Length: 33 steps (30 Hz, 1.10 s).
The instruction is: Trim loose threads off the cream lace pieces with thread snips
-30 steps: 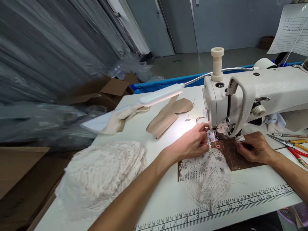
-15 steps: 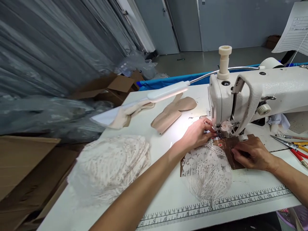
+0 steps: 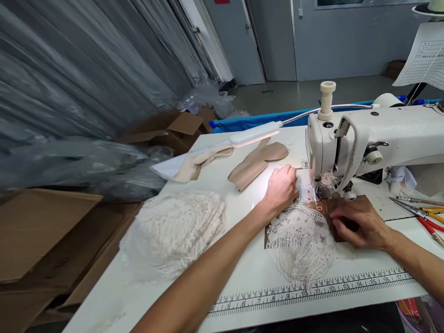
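Note:
Beneath the head of the white sewing machine [image 3: 321, 152] lies a brown sheet [image 3: 362, 203]. A round white lace piece [image 3: 300, 243] with a fringe-like lower part rests over its left side. My left hand [image 3: 281, 186] is closed at the lace's upper left edge, left of the presser foot; its fingertips are hidden, so what it grips cannot be made out. Over the right part of the brown sheet is my right hand [image 3: 360, 223], its fingers bent and smeared by motion. Small red marks show on a clear plate close to the needle area.
A stack of white lace pieces [image 3: 183, 226] lies to the left. Beige fabric pieces [image 3: 248, 169] sit behind, under a lamp [image 3: 256, 134]. Scissors and snips [image 3: 425, 212] lie at right. A printed ruler [image 3: 312, 293] runs along the table's front. Cardboard boxes [image 3: 45, 231] stand at left.
My left hand has drawn back leftward from the presser foot and its fingers have curled in. My right hand has shifted slightly left. The camera view has tilted up a little.

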Motion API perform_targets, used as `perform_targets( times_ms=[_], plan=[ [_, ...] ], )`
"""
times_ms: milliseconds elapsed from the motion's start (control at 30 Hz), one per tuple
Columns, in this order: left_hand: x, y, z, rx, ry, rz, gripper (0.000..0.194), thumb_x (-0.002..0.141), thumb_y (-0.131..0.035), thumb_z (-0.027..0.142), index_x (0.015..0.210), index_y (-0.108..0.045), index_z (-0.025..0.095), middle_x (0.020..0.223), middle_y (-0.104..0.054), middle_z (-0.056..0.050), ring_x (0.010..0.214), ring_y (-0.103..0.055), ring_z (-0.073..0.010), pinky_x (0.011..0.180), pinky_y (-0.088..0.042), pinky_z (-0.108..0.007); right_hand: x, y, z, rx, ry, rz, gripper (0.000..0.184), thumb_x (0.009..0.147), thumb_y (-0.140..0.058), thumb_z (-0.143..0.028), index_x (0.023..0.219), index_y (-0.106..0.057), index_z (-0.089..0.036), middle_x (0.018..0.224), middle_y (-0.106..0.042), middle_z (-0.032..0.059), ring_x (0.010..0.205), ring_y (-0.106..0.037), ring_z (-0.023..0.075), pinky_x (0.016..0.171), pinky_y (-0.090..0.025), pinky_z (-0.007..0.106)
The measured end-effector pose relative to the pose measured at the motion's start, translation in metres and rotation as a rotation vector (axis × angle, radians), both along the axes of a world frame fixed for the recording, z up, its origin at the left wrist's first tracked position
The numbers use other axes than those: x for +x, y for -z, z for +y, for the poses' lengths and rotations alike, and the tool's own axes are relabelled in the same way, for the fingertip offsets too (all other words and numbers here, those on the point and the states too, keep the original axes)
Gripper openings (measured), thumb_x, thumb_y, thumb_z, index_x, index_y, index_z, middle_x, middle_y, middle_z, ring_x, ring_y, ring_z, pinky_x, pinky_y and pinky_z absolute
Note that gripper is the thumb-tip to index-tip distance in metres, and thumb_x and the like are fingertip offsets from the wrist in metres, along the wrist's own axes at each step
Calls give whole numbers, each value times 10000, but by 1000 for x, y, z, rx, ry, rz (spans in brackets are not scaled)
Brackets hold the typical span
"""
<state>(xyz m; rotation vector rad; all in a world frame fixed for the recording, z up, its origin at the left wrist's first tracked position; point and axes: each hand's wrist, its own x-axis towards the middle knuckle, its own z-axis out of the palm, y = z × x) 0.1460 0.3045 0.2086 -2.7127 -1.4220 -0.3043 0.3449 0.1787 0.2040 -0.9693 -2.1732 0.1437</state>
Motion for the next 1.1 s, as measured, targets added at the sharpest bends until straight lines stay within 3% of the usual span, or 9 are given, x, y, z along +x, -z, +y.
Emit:
perform_targets(
  times_ms=[100,167,333,467,733,800,900,967,1100],
  plan=[
    [-4,-5,6,-26,23,-13,176,787,-464,63,773,-566,205,858,-620,-81,781,-580,-227,730,-470,-349,-11,1,-10,-150,-141,-154,390,922,-516,-293,1265,-597,-126,1261,-631,187,1163,-593,268,911,-527,437],
    [-12,-14,9,-60,60,-37,141,829,-486,127,774,-586,209,896,-628,-82,803,-597,-225,730,-497,-340,-19,2,-17,-244,-263,-243,451,908,-532,-334,1305,-581,-127,1342,-592,188,1279,-512,313,1019,-451,533],
    [-61,-46,22,-10,8,-82,280,842,-444,74,1009,-636,191,1146,-633,-111,1055,-599,-245,906,-506,-367,-29,0,-26,-255,-336,-217,367,917,-539,-334,1210,-633,-132,1227,-652,162,1151,-565,318,964,-455,538],
    [-91,-50,24,-79,-75,-77,369,767,-426,-16,958,-679,174,1048,-685,-102,1004,-636,-247,878,-514,-375,-32,1,-25,-200,-279,-190,309,974,-465,-257,1212,-621,-137,1143,-668,149,1046,-588,280,895,-497,467],
    [-53,-37,-22,-312,136,-87,241,932,-460,266,880,-679,180,835,-590,-48,702,-596,-174,669,-505,-303,-33,5,-27,-156,-227,-137,244,982,-447,-218,1064,-670,-158,994,-673,107,861,-600,224,798,-531,419],
    [-52,-44,-28,-348,173,-80,263,909,-527,354,1041,-675,182,902,-617,-61,786,-620,-198,717,-518,-327,-30,5,-25,-126,-201,-87,250,986,-440,-217,1079,-660,-145,999,-655,118,870,-598,212,782,-544,399],
    [-58,-49,-31,-291,229,-72,649,794,-666,472,1354,-528,176,1266,-593,-164,1132,-588,-316,892,-516,-439,-25,3,-21,-130,-148,7,243,984,-432,-191,1040,-662,-140,990,-639,121,906,-598,200,772,-558,368],
    [-62,-47,-31,-204,275,-59,757,772,-690,428,1444,-436,189,1464,-465,-200,1296,-494,-371,990,-471,-512,-24,3,-18,-160,-123,62,241,976,-435,-176,976,-673,-142,966,-639,114,906,-606,195,776,-561,360],
    [-59,-37,-24,-19,345,-13,472,865,-524,142,1325,-563,238,1487,-489,-136,1251,-578,-294,948,-520,-451,-25,0,-12,-231,-109,137,264,978,-433,-180,903,-684,-150,928,-651,101,897,-626,184,787,-559,341]
  ],
)
